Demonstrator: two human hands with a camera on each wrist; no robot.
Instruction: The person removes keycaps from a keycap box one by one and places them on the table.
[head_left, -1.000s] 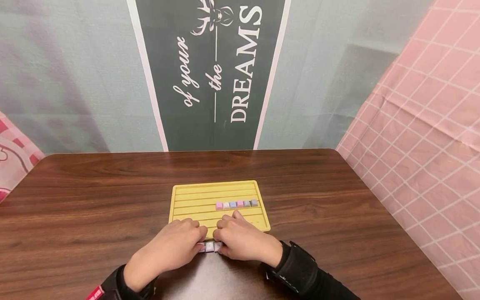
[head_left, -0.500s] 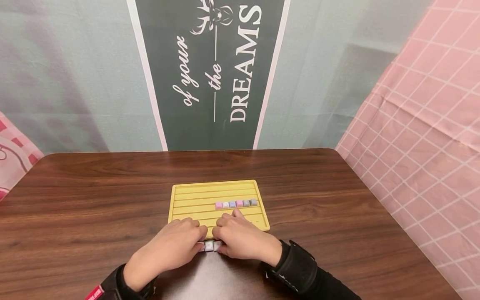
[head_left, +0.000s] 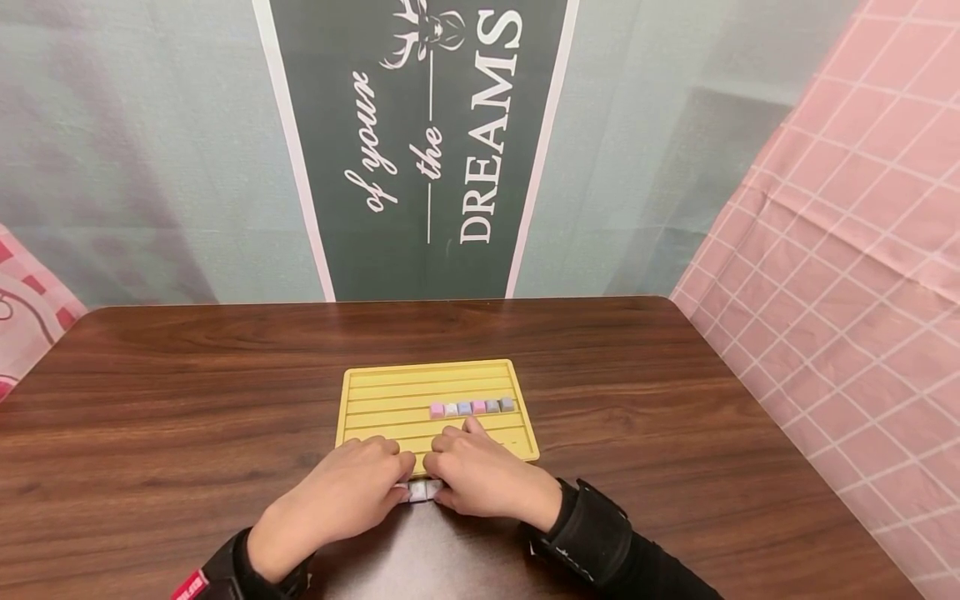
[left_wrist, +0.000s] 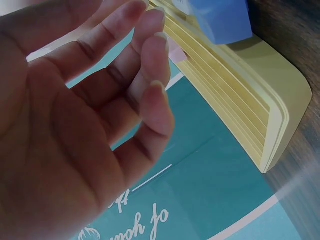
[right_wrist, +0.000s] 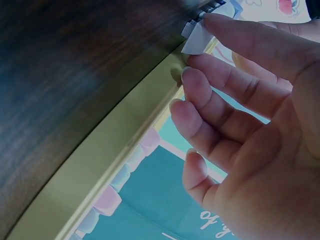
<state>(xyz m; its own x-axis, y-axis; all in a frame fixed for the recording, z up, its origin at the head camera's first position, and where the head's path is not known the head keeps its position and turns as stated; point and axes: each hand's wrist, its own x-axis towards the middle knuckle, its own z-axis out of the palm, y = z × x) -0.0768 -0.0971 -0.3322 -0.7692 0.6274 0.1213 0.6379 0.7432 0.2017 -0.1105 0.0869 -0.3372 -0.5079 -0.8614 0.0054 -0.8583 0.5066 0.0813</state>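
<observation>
Hands (head_left: 356, 479) (head_left: 483, 475) grip keycap row (head_left: 417, 491) (by yellow tray (head_left: 397, 393))

Pale keycaps (head_left: 417, 491) seemingly closer together

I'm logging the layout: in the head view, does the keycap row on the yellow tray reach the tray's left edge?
No, bare yellow tray shows between the keycap row and that edge.

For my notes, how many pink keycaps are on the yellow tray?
2: one pink keycap leftmost in the row, another pink keycap fourth from left. The left hand and right hand may hide others.
</observation>
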